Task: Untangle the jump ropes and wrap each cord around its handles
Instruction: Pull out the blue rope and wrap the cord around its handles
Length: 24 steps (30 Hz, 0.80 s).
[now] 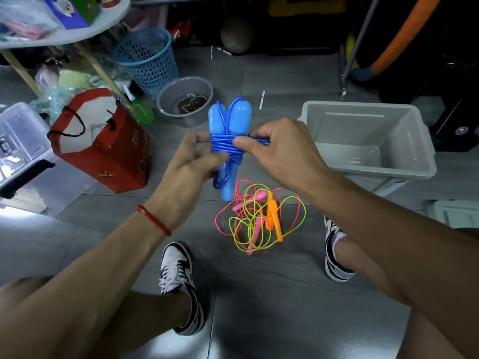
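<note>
Two light-blue plastic jump-rope handles (230, 117) stand side by side and upright in the air above the grey tiled floor (259, 294), their glossy dark-blue cord (226, 146) coiled in several turns around their middles. The left hand (186, 174) holds the bundle from the left, its fingers curled around the handles below the coils. The right hand (280, 154) comes in from the right, its grip pinching the cord: the thumb presses on the front of the coils and the fingers curl behind. A short loop of the blue cord hangs below the coils.

On the floor just under the hands lies a tangle of thin pink cord (223, 211) and yellow-green cord (243, 229) with pink handles (252, 233) and orange plastic handles (274, 218). An open grey plastic bin (368, 141) stands to the right.
</note>
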{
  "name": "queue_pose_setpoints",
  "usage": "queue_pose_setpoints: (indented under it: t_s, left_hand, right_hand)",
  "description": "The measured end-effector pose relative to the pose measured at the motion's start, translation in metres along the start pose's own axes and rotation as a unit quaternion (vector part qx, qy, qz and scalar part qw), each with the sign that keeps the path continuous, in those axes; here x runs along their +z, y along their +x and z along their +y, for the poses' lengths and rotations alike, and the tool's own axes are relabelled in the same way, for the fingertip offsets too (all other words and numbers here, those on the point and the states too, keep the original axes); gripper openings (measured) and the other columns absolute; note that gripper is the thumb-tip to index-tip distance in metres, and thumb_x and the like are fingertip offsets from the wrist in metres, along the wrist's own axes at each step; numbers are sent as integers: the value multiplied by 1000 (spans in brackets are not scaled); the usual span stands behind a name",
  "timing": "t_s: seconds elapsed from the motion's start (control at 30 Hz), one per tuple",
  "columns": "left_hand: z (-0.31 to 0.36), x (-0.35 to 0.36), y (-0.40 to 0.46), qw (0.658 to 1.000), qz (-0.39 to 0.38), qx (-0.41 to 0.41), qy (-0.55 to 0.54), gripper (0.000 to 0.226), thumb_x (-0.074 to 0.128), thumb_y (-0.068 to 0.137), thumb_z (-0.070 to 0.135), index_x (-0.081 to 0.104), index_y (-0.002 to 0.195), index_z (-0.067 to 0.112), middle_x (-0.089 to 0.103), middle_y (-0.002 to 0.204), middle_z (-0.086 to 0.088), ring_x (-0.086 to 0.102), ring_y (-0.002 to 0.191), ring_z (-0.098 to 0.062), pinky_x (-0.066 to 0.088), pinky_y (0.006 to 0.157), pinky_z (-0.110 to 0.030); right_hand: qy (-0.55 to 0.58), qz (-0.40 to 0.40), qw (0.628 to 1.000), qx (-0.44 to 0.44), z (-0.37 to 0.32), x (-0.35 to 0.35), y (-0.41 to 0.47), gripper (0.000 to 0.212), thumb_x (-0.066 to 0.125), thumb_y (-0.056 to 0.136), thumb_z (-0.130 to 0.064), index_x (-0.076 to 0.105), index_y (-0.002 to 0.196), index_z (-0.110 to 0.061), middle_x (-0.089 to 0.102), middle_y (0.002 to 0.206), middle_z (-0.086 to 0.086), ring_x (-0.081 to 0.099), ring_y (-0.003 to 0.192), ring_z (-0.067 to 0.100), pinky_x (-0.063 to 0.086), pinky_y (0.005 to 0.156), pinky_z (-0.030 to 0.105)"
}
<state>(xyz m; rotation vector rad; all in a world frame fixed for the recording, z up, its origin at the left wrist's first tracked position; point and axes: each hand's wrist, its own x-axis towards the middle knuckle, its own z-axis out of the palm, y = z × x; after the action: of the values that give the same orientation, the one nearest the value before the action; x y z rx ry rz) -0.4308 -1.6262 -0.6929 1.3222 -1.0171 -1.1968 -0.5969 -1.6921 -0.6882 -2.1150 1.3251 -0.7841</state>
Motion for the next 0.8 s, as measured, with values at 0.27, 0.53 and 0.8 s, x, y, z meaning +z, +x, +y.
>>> queue_pose_setpoints:
  t_s: [0.27, 0.53, 0.8]
  left_hand:
    - [3, -18, 3, 974, -154, -64, -151, 63, 81, 79, 24, 49, 128, 1, 65, 110, -18, 66, 98, -32, 54, 85, -41]
    - [4, -8, 1, 973, -185, -73, -114, 80, 81, 77, 31, 47, 135, -11, 59, 125, -16, 58, 113, -19, 49, 96, -32]
    - [-6, -4, 9, 991, -126, -43, -17, 48, 62, 86, 6, 52, 128, -14, 64, 118, -19, 61, 107, -25, 52, 93, -36]
  right_hand:
    - [93, -82, 991, -49, 10, -7, 7, 39, 56, 90, -52, 74, 86, -18, 65, 75, 16, 56, 73, 33, 49, 67, 44]
    - [43, -130, 988, -76, 14, -18, 6, 19, 63, 95, -40, 72, 82, -29, 65, 70, -20, 57, 68, -5, 39, 65, 15]
    - [-10, -119, 993, -11, 10, -13, -2, 20, 62, 91, -33, 71, 77, -21, 60, 58, -4, 53, 55, 4, 36, 50, 15]
